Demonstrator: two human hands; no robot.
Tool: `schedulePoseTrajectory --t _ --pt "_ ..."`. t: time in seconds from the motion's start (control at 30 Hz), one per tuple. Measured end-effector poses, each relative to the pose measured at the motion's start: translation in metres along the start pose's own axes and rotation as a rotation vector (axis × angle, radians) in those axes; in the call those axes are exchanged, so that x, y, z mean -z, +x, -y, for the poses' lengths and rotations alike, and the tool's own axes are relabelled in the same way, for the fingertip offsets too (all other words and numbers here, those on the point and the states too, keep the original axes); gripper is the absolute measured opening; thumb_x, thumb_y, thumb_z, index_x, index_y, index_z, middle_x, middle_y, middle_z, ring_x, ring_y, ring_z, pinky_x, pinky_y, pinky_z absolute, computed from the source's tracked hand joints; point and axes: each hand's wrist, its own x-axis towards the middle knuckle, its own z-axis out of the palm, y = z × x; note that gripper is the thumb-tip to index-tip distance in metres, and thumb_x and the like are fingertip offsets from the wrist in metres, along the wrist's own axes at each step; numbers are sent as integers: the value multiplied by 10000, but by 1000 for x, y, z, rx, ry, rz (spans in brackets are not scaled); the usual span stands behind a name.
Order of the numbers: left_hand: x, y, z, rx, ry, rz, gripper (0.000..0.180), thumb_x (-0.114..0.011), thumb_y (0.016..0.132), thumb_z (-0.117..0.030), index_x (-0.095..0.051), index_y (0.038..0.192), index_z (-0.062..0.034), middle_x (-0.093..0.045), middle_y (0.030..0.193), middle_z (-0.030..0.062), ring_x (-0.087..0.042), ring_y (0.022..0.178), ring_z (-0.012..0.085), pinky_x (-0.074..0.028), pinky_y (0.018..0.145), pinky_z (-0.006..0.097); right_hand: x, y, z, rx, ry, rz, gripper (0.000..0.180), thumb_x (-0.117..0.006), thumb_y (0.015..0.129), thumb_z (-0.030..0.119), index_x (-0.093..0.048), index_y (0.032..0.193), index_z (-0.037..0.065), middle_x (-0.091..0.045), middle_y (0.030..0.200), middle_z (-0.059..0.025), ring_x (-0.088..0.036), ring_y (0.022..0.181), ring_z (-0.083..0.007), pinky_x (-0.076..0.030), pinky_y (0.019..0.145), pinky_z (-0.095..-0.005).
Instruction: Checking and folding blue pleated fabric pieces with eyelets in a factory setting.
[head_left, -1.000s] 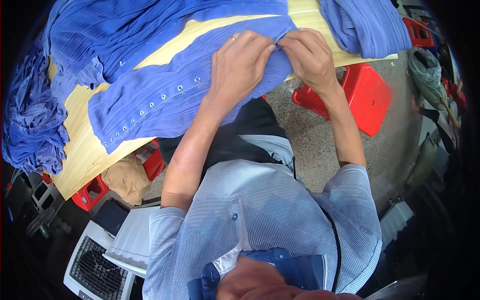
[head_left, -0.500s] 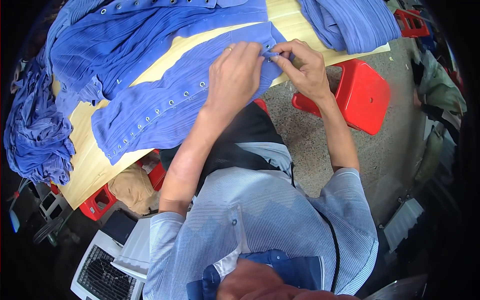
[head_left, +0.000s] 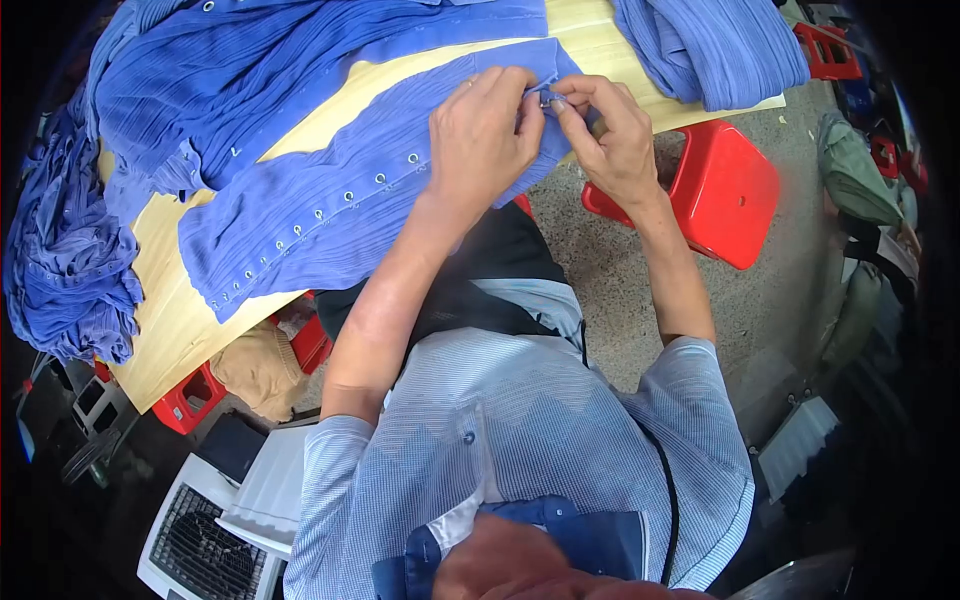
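Observation:
A blue ribbed garment (head_left: 330,190) lies along the table's near edge, with a row of metal snaps or eyelets down its front. At its right end, my left hand (head_left: 482,135) is closed on the garment's edge, fingers bent and pinching. My right hand (head_left: 612,135) faces it from the right, thumb and forefinger pinching the same edge. Between the two sets of fingertips the fabric is raised and folded, and a small metal fastener shows there. Whether that fastener is joined, I cannot tell.
More blue garments (head_left: 280,90) are spread at the back left, beside a crumpled blue heap (head_left: 70,270). A folded blue stack (head_left: 715,50) sits at the back right of the wooden table (head_left: 165,345). A red stool (head_left: 735,195) stands on the right; a white fan unit (head_left: 210,530) is lower left.
Both hands stay at the garment's right end, pinching its edge. My left hand has shifted slightly right and up, its wrist turned a little. The garment has barely moved.

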Motion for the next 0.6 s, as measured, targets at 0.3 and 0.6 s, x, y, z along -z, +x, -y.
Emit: schedulePoseTrajectory --t 0.3,0.6 --pt "-5 3 -11 -91 253 36 96 -798 933 -108 -743 1011 -109 -708 890 78 -736 803 313 -603 680 433 7 -2 3 -22 10 5 214 -820 917 35 -792 1129 37 -755 847 -85 -729 814 -273 -535 854 -414" --pt "-6 3 1 -83 122 -26 89 -799 969 -124 -754 1038 -89 -740 902 95 -751 815 330 -594 699 448 -2 1 -17 48 -91 -24 191 -845 916 97 -798 1095 50 -767 1107 -53 -713 1058 -273 -494 948 -414"
